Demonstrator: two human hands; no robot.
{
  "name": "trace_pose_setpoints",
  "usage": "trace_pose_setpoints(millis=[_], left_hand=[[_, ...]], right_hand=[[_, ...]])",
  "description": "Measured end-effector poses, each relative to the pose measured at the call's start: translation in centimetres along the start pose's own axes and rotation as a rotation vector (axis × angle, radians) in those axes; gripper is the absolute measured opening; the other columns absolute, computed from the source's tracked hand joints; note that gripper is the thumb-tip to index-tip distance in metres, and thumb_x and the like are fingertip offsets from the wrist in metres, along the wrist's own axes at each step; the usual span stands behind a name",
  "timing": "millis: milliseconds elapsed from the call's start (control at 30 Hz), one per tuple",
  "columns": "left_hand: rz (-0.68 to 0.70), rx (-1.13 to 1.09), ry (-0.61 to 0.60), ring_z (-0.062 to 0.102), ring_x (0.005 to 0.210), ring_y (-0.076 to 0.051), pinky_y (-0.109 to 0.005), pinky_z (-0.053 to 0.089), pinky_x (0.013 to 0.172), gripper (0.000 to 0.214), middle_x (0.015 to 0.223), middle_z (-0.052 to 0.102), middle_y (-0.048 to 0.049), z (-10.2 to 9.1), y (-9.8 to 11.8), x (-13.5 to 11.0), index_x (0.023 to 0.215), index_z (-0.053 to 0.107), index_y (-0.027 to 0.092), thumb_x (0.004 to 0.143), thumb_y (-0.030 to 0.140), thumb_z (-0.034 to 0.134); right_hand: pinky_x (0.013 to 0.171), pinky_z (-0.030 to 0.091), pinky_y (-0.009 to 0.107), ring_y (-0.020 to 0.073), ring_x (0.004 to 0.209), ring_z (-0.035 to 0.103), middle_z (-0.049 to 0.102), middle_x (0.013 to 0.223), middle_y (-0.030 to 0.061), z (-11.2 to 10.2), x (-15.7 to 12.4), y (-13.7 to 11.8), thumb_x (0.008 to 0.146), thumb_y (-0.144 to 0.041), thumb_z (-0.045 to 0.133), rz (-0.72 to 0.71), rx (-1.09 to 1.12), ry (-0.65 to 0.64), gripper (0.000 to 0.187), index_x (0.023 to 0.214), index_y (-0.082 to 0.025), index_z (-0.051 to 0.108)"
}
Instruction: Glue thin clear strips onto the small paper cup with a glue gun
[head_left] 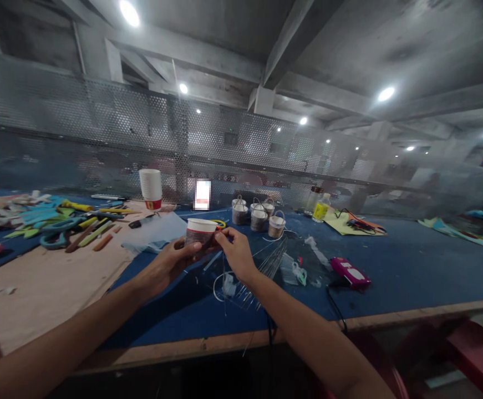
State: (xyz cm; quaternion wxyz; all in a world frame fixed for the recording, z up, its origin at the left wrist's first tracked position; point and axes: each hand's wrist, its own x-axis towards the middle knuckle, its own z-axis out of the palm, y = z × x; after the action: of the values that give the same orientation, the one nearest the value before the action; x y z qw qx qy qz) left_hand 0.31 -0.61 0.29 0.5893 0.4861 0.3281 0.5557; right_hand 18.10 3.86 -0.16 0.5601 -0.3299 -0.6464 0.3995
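In the head view, a small paper cup [201, 226] with a white rim and a dark wrapped side is held upright above the blue table. My left hand [178, 256] is closed around it from the left, thumb across the front. At the cup's right side, my right hand [238, 252] pinches with thumb and forefinger. A tiny orange-red bit shows at those fingertips, too small to name. Thin wires [266, 271] lie in a loose bundle below and right of my right hand. Beyond the hands stand several small handled cups [259, 217], wrapped in grey and beige.
A stack of paper cups [150, 185] stands behind, left of a lit, blurred-out screen [202, 194]. Scissors [60, 230], markers and coloured scraps crowd the left. Rightward lie a magenta corded device [350, 272], a yellow-labelled bottle [321, 209] and yellow paper [341, 224]. Perforated metal panels [224, 141] rise behind.
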Motion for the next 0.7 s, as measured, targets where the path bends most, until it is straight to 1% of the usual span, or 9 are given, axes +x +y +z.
trace_pose_setpoints(millis=[100,267,433,533,633,700], left_hand=[[-0.001,-0.012,-0.005,0.076,0.116,-0.03,-0.037,0.055,0.105,0.038,0.128,0.081,-0.0128,0.21,0.18,-0.11,0.12,0.083,0.019,0.083,0.029,0.086],[0.006,-0.01,-0.044,0.074,0.121,-0.031,-0.041,0.051,0.11,0.037,0.128,0.081,-0.0117,0.06,0.08,-0.1,0.119,0.084,0.022,0.084,0.032,0.085],[0.012,-0.023,-0.029,0.075,0.117,-0.031,-0.037,0.054,0.103,0.035,0.126,0.082,-0.0128,0.15,0.25,-0.24,0.117,0.084,0.018,0.083,0.029,0.085],[-0.002,-0.045,-0.045,0.075,0.114,-0.03,-0.036,0.054,0.102,0.037,0.125,0.082,-0.0142,0.31,0.45,-0.44,0.119,0.083,0.016,0.084,0.028,0.084],[-0.013,-0.044,-0.073,0.074,0.117,-0.029,-0.035,0.054,0.103,0.038,0.129,0.081,-0.0123,0.31,0.58,-0.56,0.122,0.082,0.018,0.086,0.03,0.082],[-0.026,-0.032,-0.063,0.073,0.12,-0.028,-0.033,0.054,0.102,0.038,0.131,0.08,-0.0113,0.31,0.67,-0.6,0.122,0.082,0.02,0.087,0.031,0.082]], right_hand=[[0.078,0.06,0.033,0.0229,0.084,0.073,0.074,0.084,0.0029,-0.01,-0.01,-0.13,0.09,-0.046,0.065,0.0,-0.006,-0.002,0.026,0.079,-0.022,0.066],[0.077,0.058,0.031,0.0236,0.088,0.073,0.074,0.083,0.0029,-0.17,-0.03,-0.26,0.091,-0.044,0.064,-0.004,-0.067,0.017,0.025,0.078,-0.022,0.066],[0.077,0.058,0.032,0.0239,0.088,0.073,0.074,0.083,0.0029,-0.2,0.04,-0.14,0.091,-0.043,0.064,-0.005,-0.099,0.026,0.024,0.078,-0.023,0.066],[0.076,0.058,0.032,0.0236,0.086,0.074,0.075,0.083,0.0032,-0.16,0.08,-0.14,0.092,-0.043,0.064,0.017,-0.092,0.027,0.024,0.079,-0.023,0.066],[0.075,0.057,0.031,0.0226,0.081,0.074,0.075,0.081,0.0027,-0.18,0.09,-0.27,0.092,-0.043,0.063,0.047,-0.053,0.0,0.024,0.08,-0.022,0.065],[0.074,0.058,0.031,0.0221,0.079,0.074,0.075,0.08,0.0024,-0.23,0.09,-0.35,0.092,-0.043,0.063,0.054,-0.03,-0.009,0.024,0.08,-0.022,0.065]])
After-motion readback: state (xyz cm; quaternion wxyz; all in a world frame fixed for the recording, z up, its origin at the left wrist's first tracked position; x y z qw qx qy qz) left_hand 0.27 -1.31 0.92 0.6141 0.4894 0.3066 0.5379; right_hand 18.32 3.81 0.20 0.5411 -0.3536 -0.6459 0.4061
